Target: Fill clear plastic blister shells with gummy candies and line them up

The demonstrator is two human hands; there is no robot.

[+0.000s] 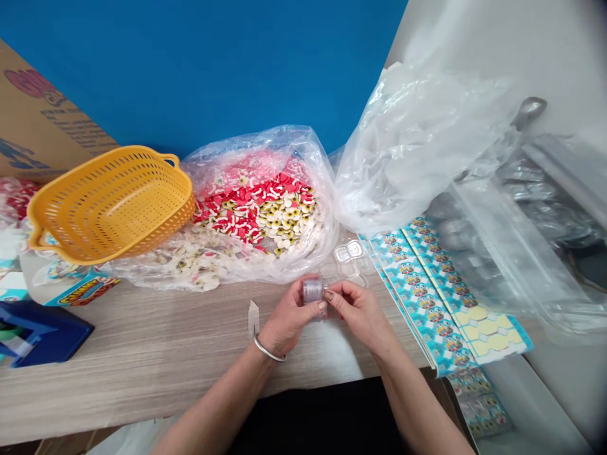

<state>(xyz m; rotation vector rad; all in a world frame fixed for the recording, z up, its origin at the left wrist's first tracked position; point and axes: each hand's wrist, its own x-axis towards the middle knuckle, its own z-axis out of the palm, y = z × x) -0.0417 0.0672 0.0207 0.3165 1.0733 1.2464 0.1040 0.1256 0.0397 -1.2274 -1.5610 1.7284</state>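
Observation:
My left hand (290, 317), with a silver bangle at the wrist, is closed round a small clear roll of tape (313, 290) just above the wooden table (142, 360). My right hand (361, 311) meets it from the right, thumb and fingers pinched at the roll's edge. Both hands hover near the table's front edge. Right behind them lies a clear plastic blister piece (351, 258).
An open plastic bag of red, white and yellow sweets (258, 212) lies behind. A yellow basket (111, 202) rests tilted at the left. Printed blue card strips (441, 297) lie at the right under large clear bags (427, 145). A dark blue tray (38, 332) sits far left.

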